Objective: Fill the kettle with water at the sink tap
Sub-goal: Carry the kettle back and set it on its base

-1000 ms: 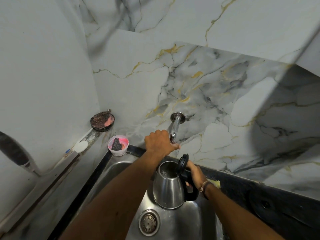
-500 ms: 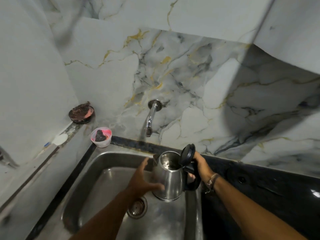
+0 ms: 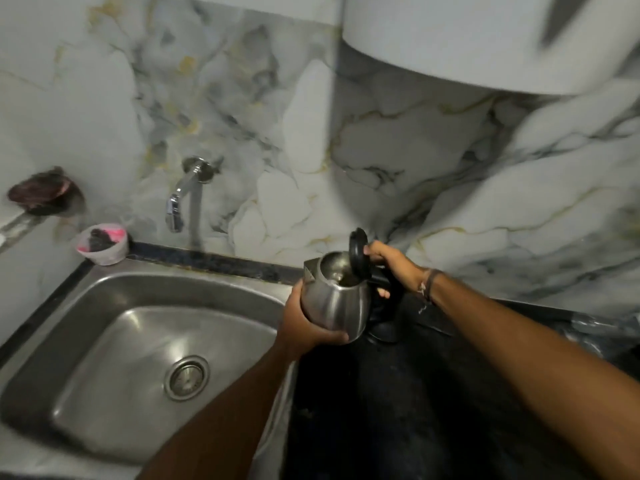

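the kettle (image 3: 334, 303) is being held over the dark counter (image 3: 398, 393), just right of the sink (image 3: 145, 358) rim and well apart from the tap (image 3: 180, 199). the left hand (image 3: 299, 323) is cupping the steel body from below and from the left side, fingers wrapping under the base. the right hand (image 3: 391, 263) is gripping the black handle (image 3: 381, 284), with the thumb resting near the hinge of the lid (image 3: 358, 256). the lid is standing open, tilted up and back toward the handle. the kettle is sitting roughly upright, spout pointing left toward the basin.

no stream is showing at the tap outlet, so the tap is judged to be off. the kettle interior is showing a dark reflective surface that is likely water, but the level cannot be read. the basin is showing only the drain (image 3: 187, 377).

status: the filling step is judged complete, since the vessel is positioned away from the tap and over the counter. a dark round form is sitting directly below and behind the kettle; it may be the power base, but this cannot be confirmed.

remaining: closing the lid and setting the kettle down level. caution: the open lid and a full body are making spills likely during tilting, so both hands should be supporting the load until it is seated.

a pink cup (image 3: 104, 244) is standing at the sink's back left corner, clear of the work.
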